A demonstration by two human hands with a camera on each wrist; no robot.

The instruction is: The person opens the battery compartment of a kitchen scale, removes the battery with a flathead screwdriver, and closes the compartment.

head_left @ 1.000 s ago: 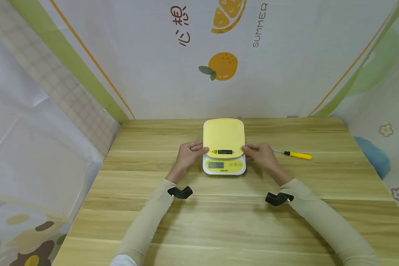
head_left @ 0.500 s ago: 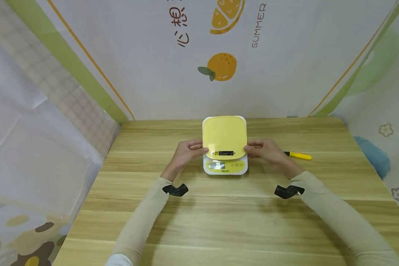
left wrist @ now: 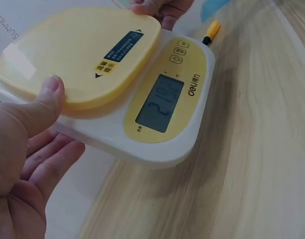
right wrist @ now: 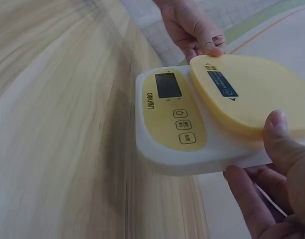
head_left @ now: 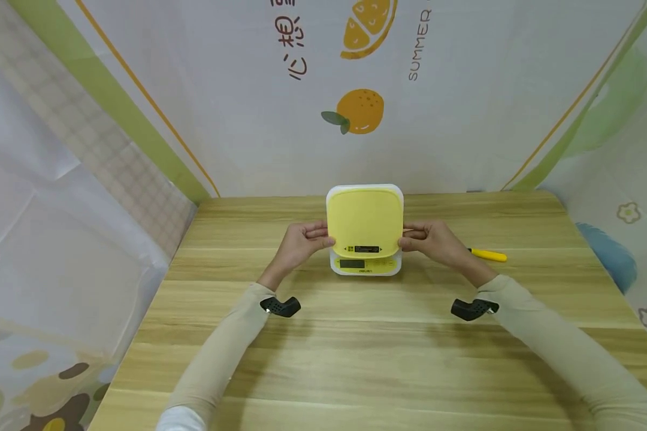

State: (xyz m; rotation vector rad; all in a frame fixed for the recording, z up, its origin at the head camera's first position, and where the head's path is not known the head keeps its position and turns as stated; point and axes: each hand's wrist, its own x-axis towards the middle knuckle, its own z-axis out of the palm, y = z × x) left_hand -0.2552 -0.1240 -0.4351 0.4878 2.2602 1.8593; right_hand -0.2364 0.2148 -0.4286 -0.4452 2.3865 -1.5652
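A yellow and white kitchen scale (head_left: 364,221) is held between both hands, its far end raised toward the back wall. My left hand (head_left: 301,244) grips its left side, with the thumb on the yellow plate (left wrist: 82,55) and the fingers under the white base (left wrist: 122,147). On the opposite side my right hand (head_left: 434,241) grips it likewise, thumb on top and fingers below in the right wrist view. Dark digits show on the display (left wrist: 159,103) in the left wrist view. Whether the scale's near edge touches the table cannot be told.
A screwdriver (head_left: 487,255) with a yellow handle lies right of the right hand, its shaft hidden behind that hand. The wooden table (head_left: 366,359) ends at a printed cloth wall (head_left: 248,131) behind, with more cloth at both sides.
The scale's far end has come up, so its plate faces more toward the head camera. Both hands have shifted slightly outward and away with it, keeping their grip.
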